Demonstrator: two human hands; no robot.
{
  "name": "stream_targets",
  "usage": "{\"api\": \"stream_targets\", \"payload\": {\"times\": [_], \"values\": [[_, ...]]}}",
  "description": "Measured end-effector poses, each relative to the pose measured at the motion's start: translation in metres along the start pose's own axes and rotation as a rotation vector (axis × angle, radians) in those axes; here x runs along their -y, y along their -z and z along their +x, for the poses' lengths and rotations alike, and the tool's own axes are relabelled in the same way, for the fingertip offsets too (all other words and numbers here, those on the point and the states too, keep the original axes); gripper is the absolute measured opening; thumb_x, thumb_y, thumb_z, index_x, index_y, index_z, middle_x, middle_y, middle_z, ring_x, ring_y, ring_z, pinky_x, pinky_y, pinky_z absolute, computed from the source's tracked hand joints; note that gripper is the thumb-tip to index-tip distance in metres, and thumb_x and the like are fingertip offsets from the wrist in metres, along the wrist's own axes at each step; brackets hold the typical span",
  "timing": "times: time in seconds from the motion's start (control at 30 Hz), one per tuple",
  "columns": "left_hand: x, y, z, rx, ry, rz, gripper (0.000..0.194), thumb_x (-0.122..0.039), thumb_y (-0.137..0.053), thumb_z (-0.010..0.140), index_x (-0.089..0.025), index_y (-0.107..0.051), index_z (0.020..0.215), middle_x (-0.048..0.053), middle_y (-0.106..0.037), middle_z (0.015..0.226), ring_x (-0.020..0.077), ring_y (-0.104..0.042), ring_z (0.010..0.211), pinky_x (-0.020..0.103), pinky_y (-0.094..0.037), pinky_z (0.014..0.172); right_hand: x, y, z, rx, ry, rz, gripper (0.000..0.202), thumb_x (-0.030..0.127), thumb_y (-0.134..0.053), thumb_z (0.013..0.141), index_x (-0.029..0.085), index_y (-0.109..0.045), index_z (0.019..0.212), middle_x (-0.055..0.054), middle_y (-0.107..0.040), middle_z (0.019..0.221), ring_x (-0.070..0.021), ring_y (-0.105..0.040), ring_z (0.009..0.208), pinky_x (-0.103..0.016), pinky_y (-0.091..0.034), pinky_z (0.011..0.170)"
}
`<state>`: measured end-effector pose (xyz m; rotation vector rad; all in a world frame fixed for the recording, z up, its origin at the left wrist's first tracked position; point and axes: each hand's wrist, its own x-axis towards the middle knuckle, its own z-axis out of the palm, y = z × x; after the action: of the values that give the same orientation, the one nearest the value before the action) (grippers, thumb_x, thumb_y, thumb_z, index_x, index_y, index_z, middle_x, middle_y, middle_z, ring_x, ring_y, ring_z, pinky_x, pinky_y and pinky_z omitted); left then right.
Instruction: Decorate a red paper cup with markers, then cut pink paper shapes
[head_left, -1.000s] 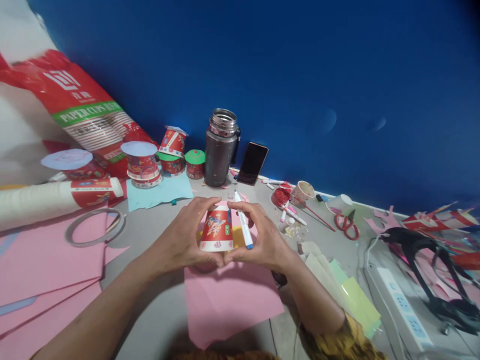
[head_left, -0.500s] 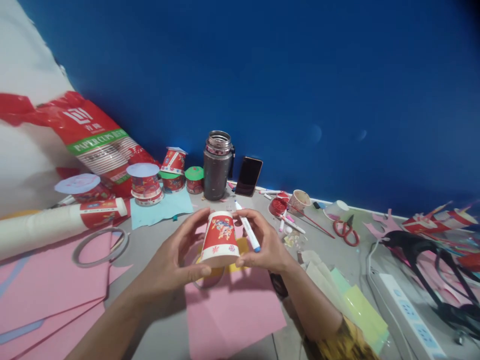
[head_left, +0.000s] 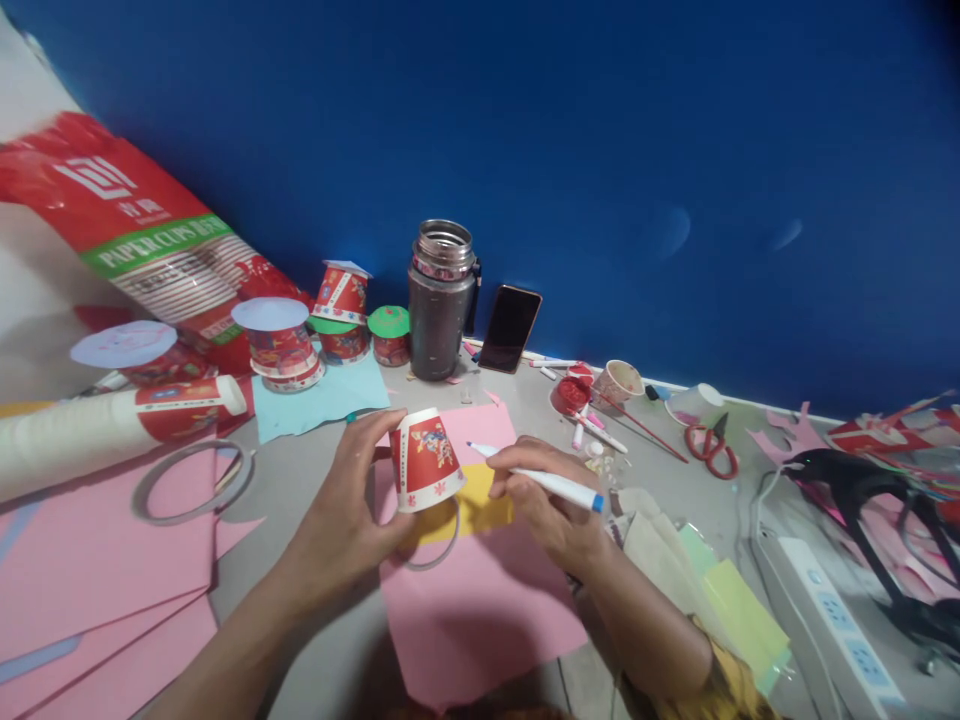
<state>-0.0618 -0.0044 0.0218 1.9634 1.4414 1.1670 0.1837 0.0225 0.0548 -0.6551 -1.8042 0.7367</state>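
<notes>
My left hand grips a red and white paper cup from its left side. The cup is upside down and slightly tilted, held above the table. In my right hand is a white marker with a blue end; its uncapped blue tip points left toward the cup, apart from it. Beneath both hands lie a pink paper sheet and a yellow piece of paper. A roll of tape rests on these, partly hidden by the cup and my left hand.
A dark thermos and a phone stand at the blue wall. Decorated cups, a stack of paper cups and another tape roll are left. Red scissors and a power strip lie right.
My right hand has come off the cup and moved right, turning the marker so its tip points at the cup. My left hand keeps the cup, now tilted. The view has shifted slightly.
</notes>
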Motion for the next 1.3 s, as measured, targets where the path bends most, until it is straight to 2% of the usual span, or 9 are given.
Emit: {"api": "stream_targets", "payload": {"times": [0.1,0.23,0.3,0.6,1.3], "values": [[0.001,0.002,-0.002,-0.008,-0.047,0.034,0.077,-0.018,-0.067,0.089,-0.035,-0.036,0.157,0.01,-0.049,0.152,0.0338,-0.054,0.143,0.054,-0.058,0.114,0.008,-0.003,0.001,0.003,0.053,-0.07,0.022,0.036,-0.064,0.108,0.02,-0.079,0.109,-0.007,-0.079,0.08,-0.0196,-0.072,0.071,-0.032,-0.058,0.064],[0.0,0.003,-0.004,-0.029,-0.047,0.013,0.08,-0.017,-0.068,0.087,-0.038,-0.037,0.158,0.009,-0.047,0.153,0.034,-0.052,0.146,0.053,-0.058,0.115,0.011,-0.011,-0.006,-0.082,-0.059,-0.091,0.006,0.022,-0.069,0.1,0.02,-0.075,0.098,-0.003,-0.075,0.076,-0.0153,-0.066,0.059,-0.026,-0.053,0.054],[0.0,0.003,-0.004,-0.037,-0.059,0.0,0.08,-0.018,-0.069,0.088,-0.038,-0.036,0.158,0.009,-0.047,0.154,0.0337,-0.051,0.146,0.053,-0.057,0.115,0.01,-0.015,-0.009,-0.107,-0.047,-0.09,0.005,0.019,-0.069,0.098,0.021,-0.073,0.096,-0.001,-0.072,0.073,-0.0145,-0.064,0.056,-0.025,-0.049,0.052],[-0.002,0.001,-0.004,-0.026,-0.136,-0.019,0.082,-0.015,-0.066,0.088,-0.038,-0.034,0.159,0.01,-0.048,0.154,0.0339,-0.052,0.146,0.054,-0.057,0.115,0.012,-0.017,-0.011,-0.046,0.026,-0.09,0.007,0.019,-0.064,0.101,0.022,-0.069,0.098,-0.001,-0.068,0.072,-0.0156,-0.063,0.059,-0.026,-0.048,0.053],[-0.006,0.001,-0.004,-0.016,-0.15,-0.023,0.079,-0.016,-0.067,0.088,-0.036,-0.035,0.158,0.011,-0.049,0.155,0.0339,-0.052,0.147,0.054,-0.056,0.116,0.015,-0.016,-0.008,0.0,0.036,-0.153,0.01,0.016,-0.062,0.099,0.021,-0.067,0.093,-0.001,-0.069,0.071,-0.0148,-0.062,0.057,-0.026,-0.045,0.051]]}}
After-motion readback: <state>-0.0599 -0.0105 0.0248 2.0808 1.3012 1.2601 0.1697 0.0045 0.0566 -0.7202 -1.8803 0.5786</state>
